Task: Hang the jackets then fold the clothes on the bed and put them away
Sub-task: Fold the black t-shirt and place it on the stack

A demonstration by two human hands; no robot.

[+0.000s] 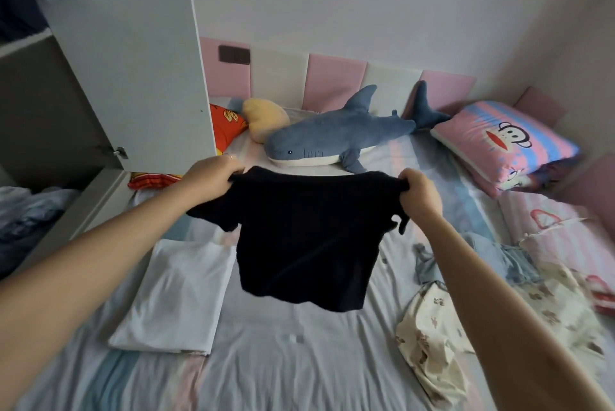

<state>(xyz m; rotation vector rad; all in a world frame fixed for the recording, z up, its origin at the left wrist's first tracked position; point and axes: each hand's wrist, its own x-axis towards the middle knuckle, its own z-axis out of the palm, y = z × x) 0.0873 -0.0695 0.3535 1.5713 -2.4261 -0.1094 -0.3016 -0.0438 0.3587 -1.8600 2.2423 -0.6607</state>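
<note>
Left grip (213,176) & right grip (420,192): fingertips buried in black tee (299,237) shoulders. Tee hides bed (299,360) behind it. Up-left of tee, red cushion (224,124) partly behind wardrobe door (139,54). Far left of tee, blue clothes pile (30,214) cut off by frame edge.

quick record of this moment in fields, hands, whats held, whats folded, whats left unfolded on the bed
left grip: holds one shoulder of the black t-shirt
right grip: holds the other shoulder
black t-shirt: spread open, hanging above the bed
folded: white garment, flat at the left
unfolded: cream animal-print garment and blue-grey garment, crumpled at the right
by headboard: shark plush, monkey-print pillow
wardrobe door: open, left of the bed
</note>
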